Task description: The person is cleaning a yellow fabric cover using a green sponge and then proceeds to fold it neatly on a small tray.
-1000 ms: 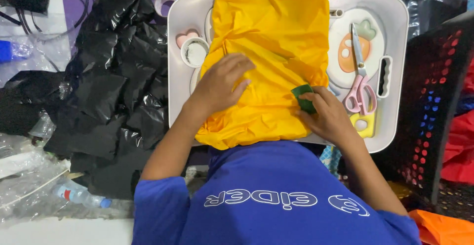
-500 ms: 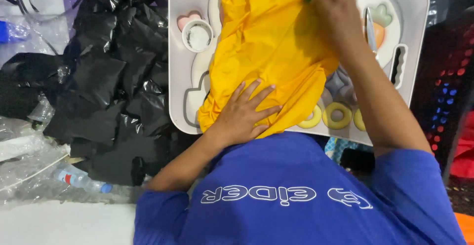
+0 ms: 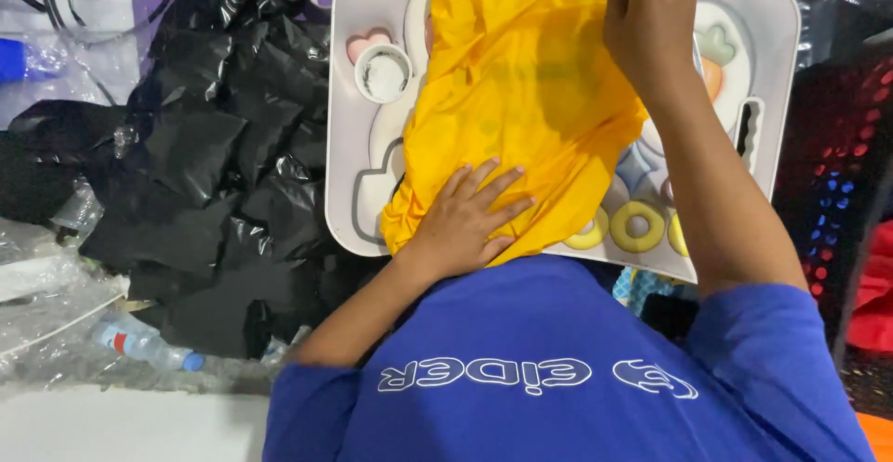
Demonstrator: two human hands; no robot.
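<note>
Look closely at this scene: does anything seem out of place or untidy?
Yes. A crumpled yellow cloth lies bunched over a white toy tray, hiding most of it. Crumpled black plastic sheeting and a fallen plastic bottle clutter the area beside it.

The yellow cloth point(image 3: 521, 99) hides the white tray's point(image 3: 349, 146) middle; its top is cropped.

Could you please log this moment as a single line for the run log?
left hand: flat on yellow cloth | right hand: gripping cloth's far end | under cloth: white toy tray | beside tray: black plastic bags

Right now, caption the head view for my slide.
Left hand presses yellow cloth on white tray; right hand grips its far end.
</note>
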